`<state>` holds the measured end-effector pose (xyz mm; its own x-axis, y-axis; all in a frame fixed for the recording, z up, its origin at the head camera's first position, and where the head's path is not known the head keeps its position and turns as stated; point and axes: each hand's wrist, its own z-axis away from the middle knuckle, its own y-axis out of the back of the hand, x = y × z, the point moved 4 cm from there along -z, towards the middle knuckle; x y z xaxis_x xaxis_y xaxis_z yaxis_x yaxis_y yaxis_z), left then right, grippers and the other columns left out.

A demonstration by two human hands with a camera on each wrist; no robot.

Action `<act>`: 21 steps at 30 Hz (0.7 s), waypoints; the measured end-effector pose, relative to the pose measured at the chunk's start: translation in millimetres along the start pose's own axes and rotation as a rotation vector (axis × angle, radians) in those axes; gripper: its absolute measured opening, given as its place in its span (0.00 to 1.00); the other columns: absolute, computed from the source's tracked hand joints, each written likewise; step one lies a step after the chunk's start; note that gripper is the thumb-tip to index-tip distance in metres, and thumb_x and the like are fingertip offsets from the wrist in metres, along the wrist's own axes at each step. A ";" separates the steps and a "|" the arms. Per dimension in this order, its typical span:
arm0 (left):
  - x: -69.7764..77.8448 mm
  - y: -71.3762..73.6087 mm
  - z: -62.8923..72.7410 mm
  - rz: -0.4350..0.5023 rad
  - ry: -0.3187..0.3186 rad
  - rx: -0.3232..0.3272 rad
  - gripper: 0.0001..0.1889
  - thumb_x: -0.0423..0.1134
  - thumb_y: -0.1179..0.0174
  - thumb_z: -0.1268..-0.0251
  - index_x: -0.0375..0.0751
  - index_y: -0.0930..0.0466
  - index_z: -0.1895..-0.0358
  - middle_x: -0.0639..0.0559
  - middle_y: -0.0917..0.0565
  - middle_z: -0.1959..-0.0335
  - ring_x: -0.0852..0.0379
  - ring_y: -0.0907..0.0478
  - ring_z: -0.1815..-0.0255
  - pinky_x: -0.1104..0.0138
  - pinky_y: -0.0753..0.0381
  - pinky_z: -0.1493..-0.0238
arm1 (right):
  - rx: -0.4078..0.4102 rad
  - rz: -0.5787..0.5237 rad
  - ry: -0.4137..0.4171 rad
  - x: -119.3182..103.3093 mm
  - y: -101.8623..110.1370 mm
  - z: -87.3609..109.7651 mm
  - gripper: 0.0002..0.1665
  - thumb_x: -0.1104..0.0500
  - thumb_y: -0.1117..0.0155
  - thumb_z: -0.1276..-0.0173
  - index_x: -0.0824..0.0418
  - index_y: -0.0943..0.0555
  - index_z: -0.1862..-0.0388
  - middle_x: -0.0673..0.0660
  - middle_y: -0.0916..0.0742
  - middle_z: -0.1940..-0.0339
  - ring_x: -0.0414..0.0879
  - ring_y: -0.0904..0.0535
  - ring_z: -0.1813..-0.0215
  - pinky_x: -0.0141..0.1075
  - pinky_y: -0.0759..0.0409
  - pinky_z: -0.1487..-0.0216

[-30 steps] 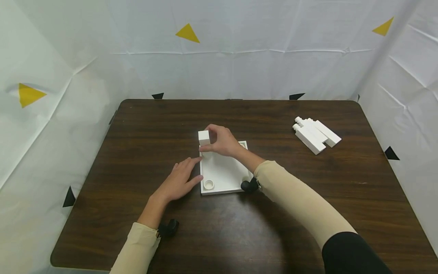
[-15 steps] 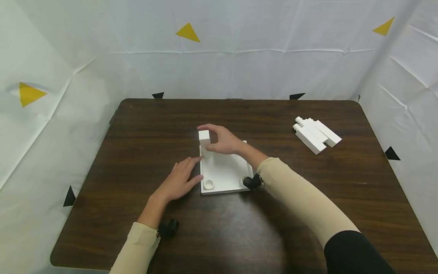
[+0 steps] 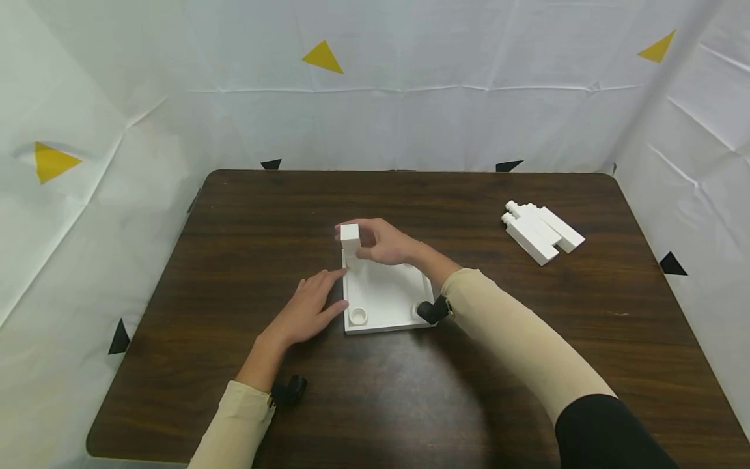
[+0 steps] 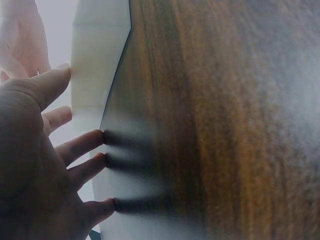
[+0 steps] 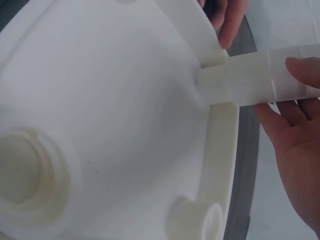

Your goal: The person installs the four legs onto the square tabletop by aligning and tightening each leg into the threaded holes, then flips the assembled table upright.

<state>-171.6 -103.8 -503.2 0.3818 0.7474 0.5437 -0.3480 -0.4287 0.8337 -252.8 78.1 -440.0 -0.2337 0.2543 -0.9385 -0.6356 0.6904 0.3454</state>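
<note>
A white rectangular tabletop piece [image 3: 383,296] with raised edges and round corner sockets lies on the table. At its far left corner a white square-section leg [image 3: 350,238] stands upright, its lower end at that corner in the right wrist view. My right hand [image 3: 387,242] holds this leg between the thumb and the fingers behind it. My left hand [image 3: 307,309] lies at the piece's left side with fingers spread, and its thumb and index fingertips touch the edge. One round socket [image 3: 358,316] shows at the near left corner. The near right socket is partly hidden by the right wrist camera.
Several more white legs [image 3: 541,231] with knobbed ends lie together at the back right of the dark wooden table [image 3: 263,221]. White sheets [image 3: 439,124] with yellow and black triangles surround the table.
My right fingers have shifted around the leg: first they reached farther left behind it, then came slightly down. The thumb moved to its right side. The left hand stays put.
</note>
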 end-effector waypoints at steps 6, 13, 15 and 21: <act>2.0 1.0 0.4 0.009 -0.027 0.010 0.33 0.56 0.48 0.26 0.51 0.45 0.23 0.47 0.39 0.25 0.45 0.49 0.23 0.37 0.55 0.30 | -0.002 0.026 -0.010 4.1 2.3 -0.1 0.32 0.73 0.39 0.33 0.62 0.30 0.31 0.63 0.22 0.35 0.48 0.26 0.34 0.41 0.29 0.35; 1.1 -0.1 -0.2 0.000 -0.024 0.012 0.33 0.56 0.48 0.26 0.51 0.45 0.23 0.48 0.39 0.25 0.45 0.49 0.23 0.37 0.54 0.30 | 0.025 0.064 -0.026 6.6 4.8 1.4 0.32 0.70 0.33 0.36 0.61 0.27 0.33 0.56 0.19 0.38 0.48 0.22 0.38 0.40 0.25 0.39; 0.9 -0.5 -0.5 -0.001 -0.023 0.012 0.33 0.56 0.48 0.26 0.51 0.45 0.23 0.48 0.39 0.25 0.46 0.49 0.23 0.38 0.54 0.29 | 0.032 0.072 -0.026 6.4 5.3 1.8 0.32 0.70 0.31 0.37 0.61 0.26 0.34 0.56 0.19 0.39 0.49 0.22 0.39 0.41 0.24 0.39; -0.1 -2.6 -1.3 -0.009 -0.012 0.005 0.34 0.57 0.49 0.27 0.52 0.46 0.23 0.48 0.40 0.25 0.45 0.50 0.22 0.38 0.55 0.29 | 0.052 0.097 -0.031 6.1 5.8 2.4 0.31 0.69 0.29 0.39 0.61 0.24 0.36 0.57 0.18 0.41 0.51 0.20 0.41 0.43 0.23 0.41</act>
<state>-171.8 -102.1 -505.5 0.3951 0.7452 0.5372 -0.3405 -0.4243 0.8391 -256.1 85.3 -443.7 -0.2690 0.3416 -0.9005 -0.5721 0.6954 0.4348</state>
